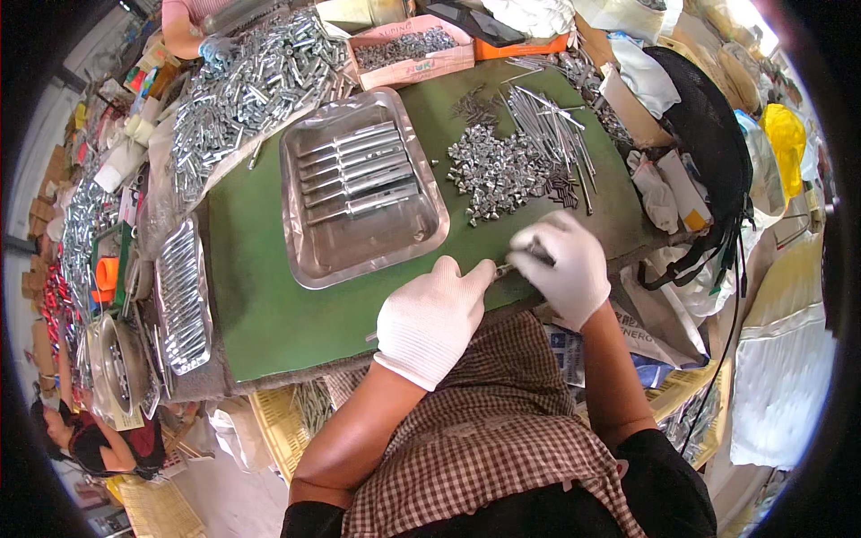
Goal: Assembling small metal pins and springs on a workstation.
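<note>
The slim metal rod (pixel 501 270) lies at the near edge of the green surface (pixel 247 296), its long axis running from about 8 o'clock to 2 o'clock. The left hand (pixel 432 316) is closed around its middle, with a short end showing at the 8 o'clock side. The right hand (pixel 560 269) sits at the 2 o'clock end, its curled fingers blurred by motion, so I cannot tell whether they grip the rod. The two hands are near each other, the right one the nearer to the heap of small metal pieces (pixel 489 175), which lies at its 11 o'clock, and to the long thin pins (pixel 549 130) at its 12. The left hand is nearer to the metal tray (pixel 395 242), at its 11 o'clock, where silver tools (pixel 381 199) lie side by side, roughly parallel to the held rod.
</note>
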Available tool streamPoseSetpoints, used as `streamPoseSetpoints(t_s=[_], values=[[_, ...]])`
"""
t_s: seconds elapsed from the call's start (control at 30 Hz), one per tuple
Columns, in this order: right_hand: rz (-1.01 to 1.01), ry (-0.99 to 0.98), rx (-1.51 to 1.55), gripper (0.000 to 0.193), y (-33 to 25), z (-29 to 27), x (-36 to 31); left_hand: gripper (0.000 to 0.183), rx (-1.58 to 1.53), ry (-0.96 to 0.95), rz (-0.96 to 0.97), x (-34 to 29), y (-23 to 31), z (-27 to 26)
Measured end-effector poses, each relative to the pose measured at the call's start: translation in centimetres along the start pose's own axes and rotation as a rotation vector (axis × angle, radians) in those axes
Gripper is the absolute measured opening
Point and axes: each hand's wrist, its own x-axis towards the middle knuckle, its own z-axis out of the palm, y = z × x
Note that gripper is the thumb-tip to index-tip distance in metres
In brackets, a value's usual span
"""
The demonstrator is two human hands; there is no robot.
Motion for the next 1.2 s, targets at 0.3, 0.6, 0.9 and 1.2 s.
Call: streamPoseSetpoints(t_s=[0.3,0.6,0.9,1.2], values=[[-0.130,-0.014,-0.118,0.009,-0.1,-0.2,0.0,0.021,0.003,-0.004,0.001,0.0,0.0,-0.1],[0.148,0.130,-0.188,0.016,2.7,0.2,3.8,0.019,0.006,0.032,0.009,-0.1,-0.1,0.3],[0.129,0.078,-0.257,0.009,2.5,-0.3,2.8,0.020,-0.009,0.017,0.004,0.0,-0.3,0.3],[0.137,0.040,-0.206,0.013,1.3,0.0,2.8,0.020,0.006,0.041,0.019,0.0,-0.3,0.4]])
